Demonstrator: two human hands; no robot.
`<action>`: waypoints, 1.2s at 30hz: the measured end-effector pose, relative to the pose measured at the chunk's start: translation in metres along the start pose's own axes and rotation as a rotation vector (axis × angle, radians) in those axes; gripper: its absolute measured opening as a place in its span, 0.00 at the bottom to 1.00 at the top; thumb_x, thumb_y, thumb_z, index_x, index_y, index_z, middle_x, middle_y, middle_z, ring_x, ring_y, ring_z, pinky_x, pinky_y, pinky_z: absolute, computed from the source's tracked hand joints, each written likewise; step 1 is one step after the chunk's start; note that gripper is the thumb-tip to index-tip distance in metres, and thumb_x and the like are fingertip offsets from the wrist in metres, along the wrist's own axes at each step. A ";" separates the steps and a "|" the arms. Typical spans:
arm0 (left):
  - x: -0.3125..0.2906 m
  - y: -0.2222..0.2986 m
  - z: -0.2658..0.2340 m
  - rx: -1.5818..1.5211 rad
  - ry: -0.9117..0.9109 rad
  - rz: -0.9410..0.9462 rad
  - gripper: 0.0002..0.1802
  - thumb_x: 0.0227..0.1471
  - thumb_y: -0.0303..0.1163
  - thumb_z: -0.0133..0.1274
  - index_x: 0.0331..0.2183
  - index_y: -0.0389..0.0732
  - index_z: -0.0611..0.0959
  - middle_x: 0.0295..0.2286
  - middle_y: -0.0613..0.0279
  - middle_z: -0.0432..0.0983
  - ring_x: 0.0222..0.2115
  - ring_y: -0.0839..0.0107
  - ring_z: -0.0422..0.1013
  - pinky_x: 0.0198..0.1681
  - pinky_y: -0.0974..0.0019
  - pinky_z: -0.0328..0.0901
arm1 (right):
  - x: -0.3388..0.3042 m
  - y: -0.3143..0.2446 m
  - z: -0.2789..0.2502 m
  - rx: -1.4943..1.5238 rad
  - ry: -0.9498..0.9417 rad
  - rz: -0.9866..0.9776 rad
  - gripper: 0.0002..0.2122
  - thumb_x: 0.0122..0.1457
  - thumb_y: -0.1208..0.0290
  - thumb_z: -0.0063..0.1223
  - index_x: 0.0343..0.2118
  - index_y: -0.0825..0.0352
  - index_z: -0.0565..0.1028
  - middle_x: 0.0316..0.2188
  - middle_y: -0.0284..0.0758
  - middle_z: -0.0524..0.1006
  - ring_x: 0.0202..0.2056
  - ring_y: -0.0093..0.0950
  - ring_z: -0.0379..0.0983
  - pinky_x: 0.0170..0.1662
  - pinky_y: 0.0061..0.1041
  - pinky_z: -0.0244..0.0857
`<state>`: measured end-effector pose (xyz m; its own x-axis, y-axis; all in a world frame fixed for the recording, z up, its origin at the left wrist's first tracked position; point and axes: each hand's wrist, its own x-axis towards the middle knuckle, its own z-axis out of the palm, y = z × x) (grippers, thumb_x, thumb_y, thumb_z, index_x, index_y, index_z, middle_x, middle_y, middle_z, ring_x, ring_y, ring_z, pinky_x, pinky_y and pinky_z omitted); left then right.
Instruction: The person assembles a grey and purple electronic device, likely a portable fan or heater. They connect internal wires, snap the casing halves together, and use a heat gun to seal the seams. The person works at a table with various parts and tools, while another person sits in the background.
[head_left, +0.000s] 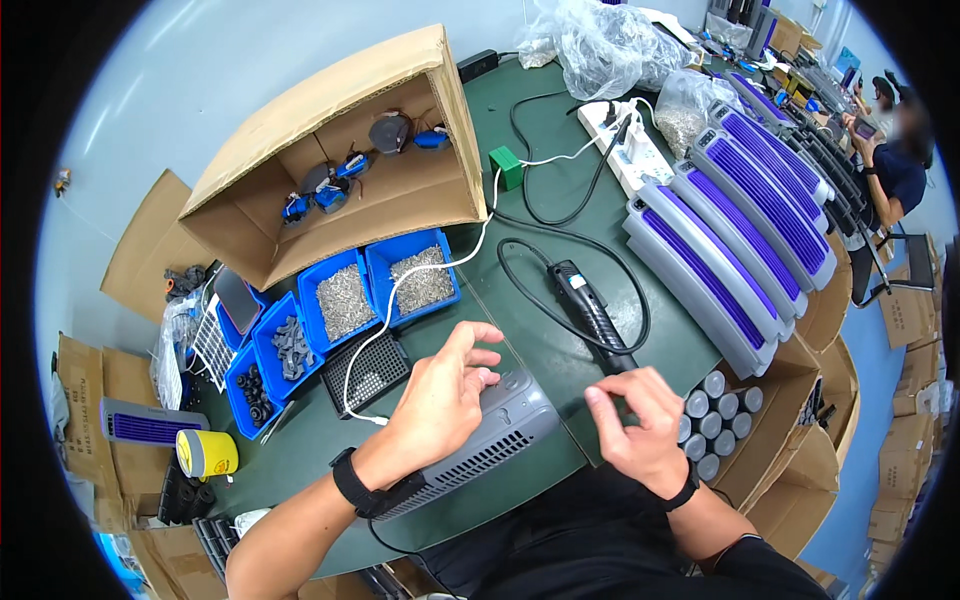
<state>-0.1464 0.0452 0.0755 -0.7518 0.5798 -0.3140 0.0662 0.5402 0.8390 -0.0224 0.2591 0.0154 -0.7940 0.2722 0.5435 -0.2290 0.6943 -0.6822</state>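
A grey housing (490, 445) with rows of black slots lies on the green bench in front of me. My left hand (440, 400) is over its upper side, with fingers apart and nothing visible between them. To the right of the housing, my right hand (645, 430) is raised near the bench's front edge. Its fingers are curled in with the thumb toward them; whatever they may hold is hidden. Just beyond it a black electric screwdriver (585, 305) lies on the bench, its cable looping around it. Both wrists wear black bands.
Blue bins of screws (343, 300) and small parts stand left, below an open cardboard box (330, 200) holding small motors. Grey-purple panels (740, 235) are stacked right, near a power strip (630, 150) and grey cylinders (715, 415). A person (890, 170) sits at far right.
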 end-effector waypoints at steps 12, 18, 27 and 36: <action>-0.116 -0.029 -0.046 0.386 -0.055 -0.120 0.42 0.58 0.54 0.63 0.61 0.34 0.69 0.52 0.32 0.75 0.55 0.41 0.74 0.60 0.49 0.67 | 0.011 0.042 -0.023 -0.434 -0.397 0.249 0.24 0.55 0.51 0.68 0.32 0.75 0.77 0.24 0.45 0.78 0.22 0.43 0.76 0.30 0.42 0.71; -0.144 -0.075 -0.030 0.641 0.175 -0.012 0.49 0.47 0.67 0.66 0.56 0.36 0.77 0.44 0.39 0.80 0.44 0.40 0.77 0.51 0.45 0.70 | 0.004 0.022 -0.041 0.706 -0.484 0.854 0.14 0.63 0.63 0.65 0.31 0.71 0.76 0.21 0.32 0.77 0.19 0.20 0.71 0.20 0.22 0.61; -0.116 -0.059 -0.010 0.642 0.274 -0.020 0.50 0.47 0.72 0.61 0.56 0.39 0.78 0.44 0.41 0.81 0.44 0.41 0.78 0.49 0.45 0.72 | 0.077 -0.042 -0.029 1.409 -0.400 0.401 0.19 0.63 0.68 0.65 0.52 0.71 0.71 0.33 0.38 0.80 0.23 0.27 0.77 0.27 0.28 0.73; -0.114 -0.055 -0.010 0.626 0.273 -0.112 0.57 0.44 0.75 0.61 0.60 0.39 0.72 0.46 0.38 0.81 0.46 0.43 0.79 0.48 0.46 0.72 | 0.077 -0.060 0.004 1.121 -0.022 0.000 0.12 0.61 0.73 0.66 0.38 0.71 0.72 0.26 0.41 0.78 0.22 0.25 0.75 0.27 0.25 0.71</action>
<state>-0.0709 -0.0562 0.0698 -0.9091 0.3698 -0.1917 0.2827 0.8858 0.3679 -0.0720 0.2355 0.0956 -0.8015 0.2525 0.5420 -0.5974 -0.3012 -0.7432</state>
